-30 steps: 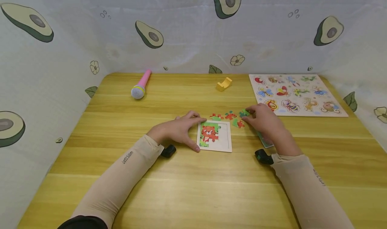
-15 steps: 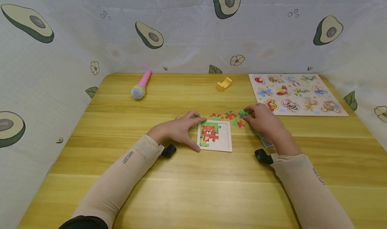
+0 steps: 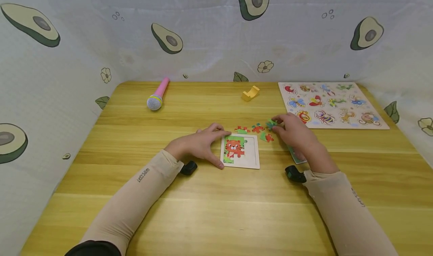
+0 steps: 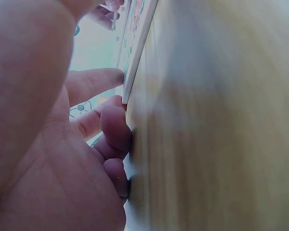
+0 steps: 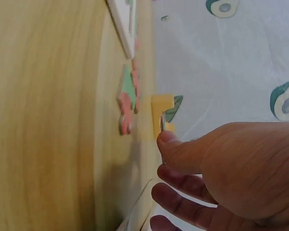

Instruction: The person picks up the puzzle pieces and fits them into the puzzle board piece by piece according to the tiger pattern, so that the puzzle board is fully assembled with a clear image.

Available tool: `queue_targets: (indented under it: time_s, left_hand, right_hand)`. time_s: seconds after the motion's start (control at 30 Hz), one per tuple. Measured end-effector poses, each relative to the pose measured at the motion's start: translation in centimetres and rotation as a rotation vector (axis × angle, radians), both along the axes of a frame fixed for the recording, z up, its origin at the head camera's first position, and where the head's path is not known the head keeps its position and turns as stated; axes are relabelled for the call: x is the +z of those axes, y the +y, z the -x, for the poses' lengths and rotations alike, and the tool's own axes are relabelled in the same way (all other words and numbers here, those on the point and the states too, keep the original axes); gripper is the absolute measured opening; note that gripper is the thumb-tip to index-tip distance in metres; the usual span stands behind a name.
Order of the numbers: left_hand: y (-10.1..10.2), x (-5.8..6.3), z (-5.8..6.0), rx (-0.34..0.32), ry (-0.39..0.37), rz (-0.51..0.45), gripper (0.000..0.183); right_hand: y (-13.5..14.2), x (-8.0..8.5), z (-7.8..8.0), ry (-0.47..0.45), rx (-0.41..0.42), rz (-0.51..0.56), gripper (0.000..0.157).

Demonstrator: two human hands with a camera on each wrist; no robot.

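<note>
Comprises a square, pale-framed puzzle board [image 3: 251, 152], flat on the desk [image 3: 216, 214], filled on the left with an orange cartoon animal on green and bare on the right. Spreads wide at the left grip [image 3: 199, 145], with thumb and index finger at the board's two left corners. Pinches at the right grip [image 3: 295, 134] a green-and-teal puzzle piece [image 3: 271, 124], edge-on in the right wrist view and lifted off the desk, near loose red-and-green pieces [image 3: 258, 128].
</note>
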State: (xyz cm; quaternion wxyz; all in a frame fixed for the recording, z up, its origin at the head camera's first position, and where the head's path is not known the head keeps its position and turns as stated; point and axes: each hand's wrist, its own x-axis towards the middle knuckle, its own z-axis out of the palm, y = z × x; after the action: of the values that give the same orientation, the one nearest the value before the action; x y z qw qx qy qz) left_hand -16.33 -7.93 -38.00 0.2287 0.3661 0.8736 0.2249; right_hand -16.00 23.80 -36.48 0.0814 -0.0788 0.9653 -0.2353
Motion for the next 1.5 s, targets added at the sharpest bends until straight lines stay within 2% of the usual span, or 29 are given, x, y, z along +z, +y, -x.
queue_targets:
  time_s: [0.37,0.63,0.83,1.0,1.5]
  left_hand:
    - [-0.2,-0.3,-0.1,0.002,-0.003,-0.007,0.110]
    - [-0.1,-0.4,-0.1,-0.005,-0.014,-0.006,0.109]
    - [-0.1,-0.6,-0.1,-0.005,-0.013,-0.021,0.109]
    - [-0.1,-0.5,-0.1,-0.004,-0.008,-0.023,0.108]
    - [-0.1,-0.3,0.0,0.006,0.002,-0.018,0.108]
  right_hand:
    - [-1.6,1.2,-0.7,-0.052,0.089,0.028,0.035]
    - [-2.5,1.1,-1.5,-0.059,0.308,0.048,0.029]
    - [-3.2,1.1,-1.9,-0.064,0.380,0.004,0.029]
    - [-3.7,0.8,-1.9,-0.063,0.398,-0.015,0.029]
    - [-4.3,0.4,-1.9,-0.040,0.372,-0.049,0.031]
